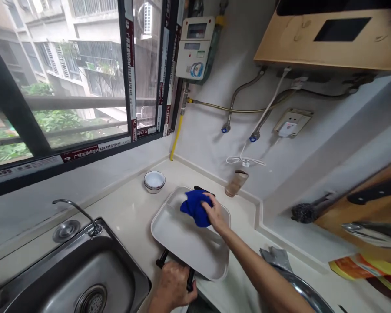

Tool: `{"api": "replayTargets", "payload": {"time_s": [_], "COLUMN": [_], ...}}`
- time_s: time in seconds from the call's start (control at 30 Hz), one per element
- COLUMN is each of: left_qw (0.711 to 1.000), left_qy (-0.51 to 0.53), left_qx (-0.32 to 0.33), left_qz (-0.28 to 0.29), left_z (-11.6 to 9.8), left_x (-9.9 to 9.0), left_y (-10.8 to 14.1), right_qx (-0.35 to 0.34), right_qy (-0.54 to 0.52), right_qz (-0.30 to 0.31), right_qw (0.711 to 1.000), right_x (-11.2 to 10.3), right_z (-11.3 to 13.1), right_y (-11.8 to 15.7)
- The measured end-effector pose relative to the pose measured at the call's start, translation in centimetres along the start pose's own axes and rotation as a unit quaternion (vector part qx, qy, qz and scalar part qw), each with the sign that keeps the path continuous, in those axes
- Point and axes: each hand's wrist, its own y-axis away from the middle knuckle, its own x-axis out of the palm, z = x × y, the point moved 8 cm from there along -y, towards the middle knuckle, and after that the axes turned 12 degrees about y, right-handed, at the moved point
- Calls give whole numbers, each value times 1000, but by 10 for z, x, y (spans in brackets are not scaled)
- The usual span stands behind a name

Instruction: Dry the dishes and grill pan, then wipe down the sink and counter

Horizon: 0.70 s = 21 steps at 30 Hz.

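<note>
Left hand (174, 281) round handle (191, 279), tray (184, 239) lengthwise upper left to lower right

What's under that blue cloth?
The pale tray shows beside the blue cloth, which the right hand grips. Whatever the cloth covers can't be seen, nor whether cloth and tray touch.

This is a kitchen, and it looks like a home one: a steel sink (57, 282) with a tap (80, 211) is set into a pale counter (130, 217) where a stack of bowls (154, 180) stands, a meter (194, 50) and a water heater (299, 48) hang on the wall (202, 139), and outside the window (130, 74) there are balconies (94, 56)
</note>
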Motion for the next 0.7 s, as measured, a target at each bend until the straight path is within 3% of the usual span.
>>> {"api": "replayTargets", "payload": {"time_s": [0.07, 0.13, 0.2, 0.23, 0.33, 0.5, 0.6, 0.7], "left_qw": [1000, 1000, 999, 999, 999, 1000, 999, 998], "left_qy": [4, 10, 16, 18, 13, -9, -22, -31], "left_qx": [3, 3, 2, 3, 11, 2, -1, 5], "left_qz": [-15, -27, -39, -43, -40, -29, -42, -54], "left_z": [-1, 0, 1, 2, 2, 6, 7, 6], "left_x": [-1, -1, 0, 0, 4, 14, 17, 18], "left_y": [0, 1, 2, 3, 7, 13, 16, 16], "right_qx": [-4, 2, 8, 8, -5, -6, -61, -145], "right_qy": [190, 354, 425, 434, 444, 448, 409, 344], "right_qz": [55, 168, 244, 255, 260, 242, 245, 263], "right_qw": [980, 920, 872, 864, 857, 861, 877, 890], "right_x": [-1, 18, 38, 47, 75, 126, 152, 159], "right_z": [-19, -49, -74, -81, -84, -65, -46, -28], "right_y": [-10, -8, -1, -1, -13, -53, -63, -59]}}
